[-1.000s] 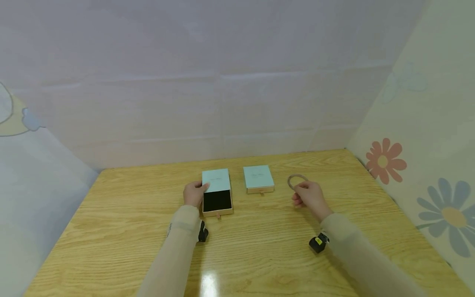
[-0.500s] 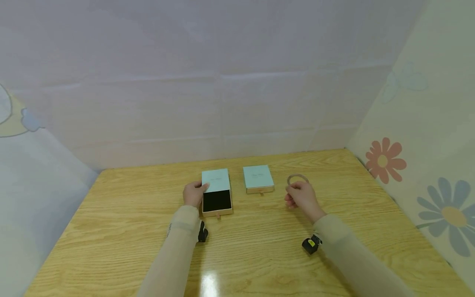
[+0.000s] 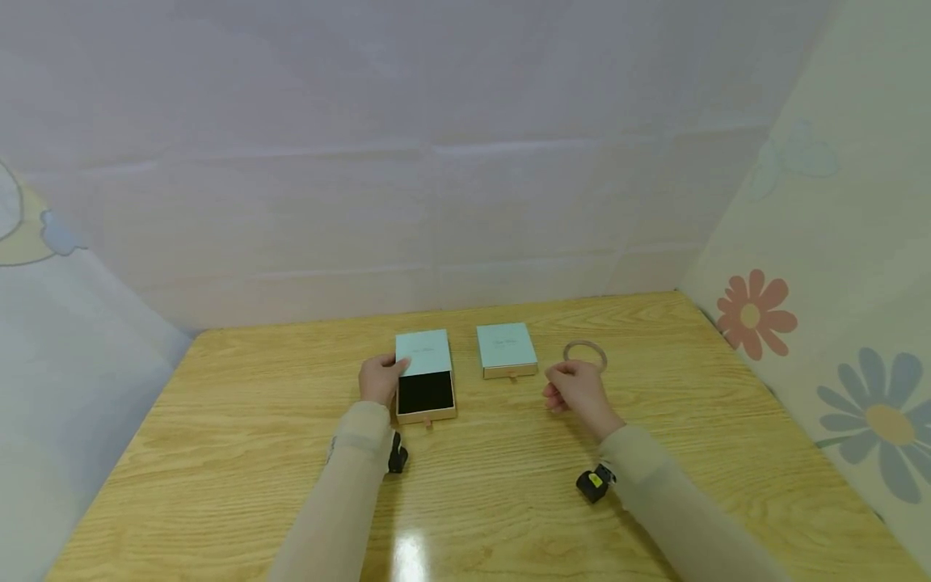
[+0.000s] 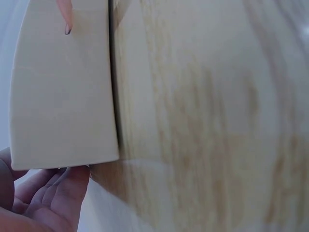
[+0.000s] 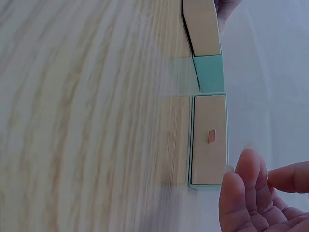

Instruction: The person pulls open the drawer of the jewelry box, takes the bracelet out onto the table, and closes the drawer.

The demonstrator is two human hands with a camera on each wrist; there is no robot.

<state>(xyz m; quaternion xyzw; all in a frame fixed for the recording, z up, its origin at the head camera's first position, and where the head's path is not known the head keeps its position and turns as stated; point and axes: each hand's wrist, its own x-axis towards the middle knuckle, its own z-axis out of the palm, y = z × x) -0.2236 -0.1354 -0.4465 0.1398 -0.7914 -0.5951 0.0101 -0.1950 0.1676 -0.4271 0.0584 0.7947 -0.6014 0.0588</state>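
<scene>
On the left of the head view, my left hand (image 3: 378,380) grips the side of a drawer-style gift box (image 3: 424,352), thumb over its light blue sleeve. Its drawer (image 3: 398,416) is pulled partway out toward me, showing a black lining. The left wrist view shows this drawer's beige front (image 4: 63,106) with a pink pull tab. My right hand (image 3: 578,388) is just above the table with thumb and fingertips drawn together; I cannot tell if something small is between them. Behind it lies a thin greyish-brown bangle (image 3: 585,343), partly overlapped by the hand.
A second light blue gift box (image 3: 507,346), its drawer pushed in, sits between the open one and my right hand. Its beige front with a small tab (image 5: 212,136) shows in the right wrist view. Behind the wooden table (image 3: 494,501) hangs a pale cloth (image 3: 465,210).
My right hand has moved left from the bangle's front edge toward the second box, while the bangle stays in place. The left hand and its box have hardly moved.
</scene>
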